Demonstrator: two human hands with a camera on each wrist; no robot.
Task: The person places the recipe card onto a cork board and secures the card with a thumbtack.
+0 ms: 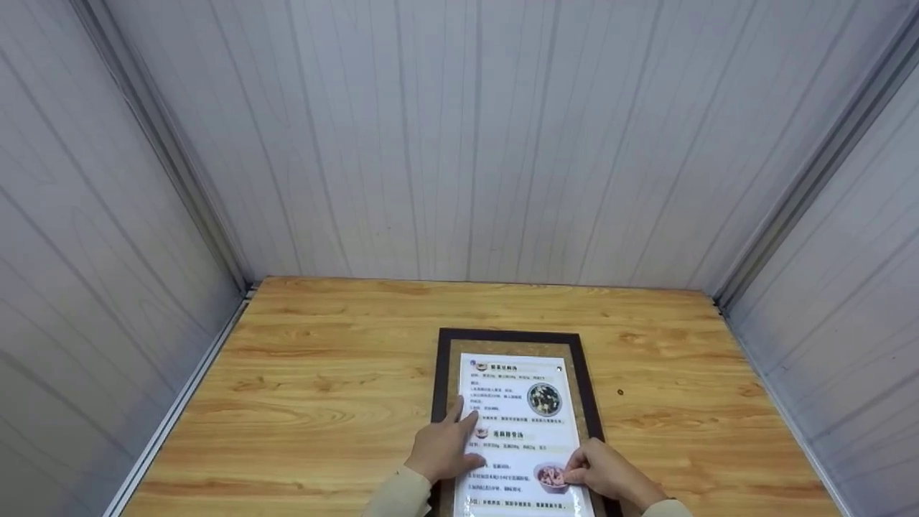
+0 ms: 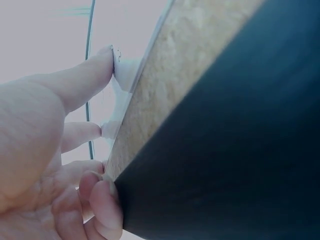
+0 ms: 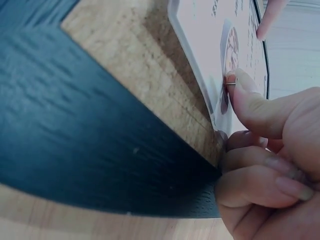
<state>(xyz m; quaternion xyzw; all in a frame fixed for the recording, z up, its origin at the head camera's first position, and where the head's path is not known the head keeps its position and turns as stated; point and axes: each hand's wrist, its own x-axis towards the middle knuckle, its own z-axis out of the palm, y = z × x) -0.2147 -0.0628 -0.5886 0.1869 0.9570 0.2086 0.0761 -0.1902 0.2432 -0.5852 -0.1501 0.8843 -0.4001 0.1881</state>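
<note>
In the head view, a dark-framed board (image 1: 510, 335) with a cork face (image 1: 513, 347) lies on the wooden tabletop (image 1: 323, 402); a glossy printed sheet (image 1: 513, 456) rests over the cork; a purple dot (image 1: 472, 362) and a dark one (image 1: 560, 369) at its upper corners look like fixings, too small to be sure; the left hand (image 1: 441, 445) lies across the sheet's left edge, fingers spread and holding nothing; the right hand (image 1: 607, 470) is bent over the right edge, beside the lower bowl picture (image 1: 551, 477).

In the left wrist view, the thumb and some straight fingers touch the sheet near its edge, while the lower fingers bend beside the frame; if this light pressure slackens, the sheet could slide or skew.

In the right wrist view, the fingers pinch a small metal pin (image 3: 231, 83) just over the sheet; the sheet's edge seems to stand off the cork, with shadow beneath; a slanted push could therefore bend the pin or pucker the sheet, and a slipping pinch could drop the pin or prick a fingertip.
</note>
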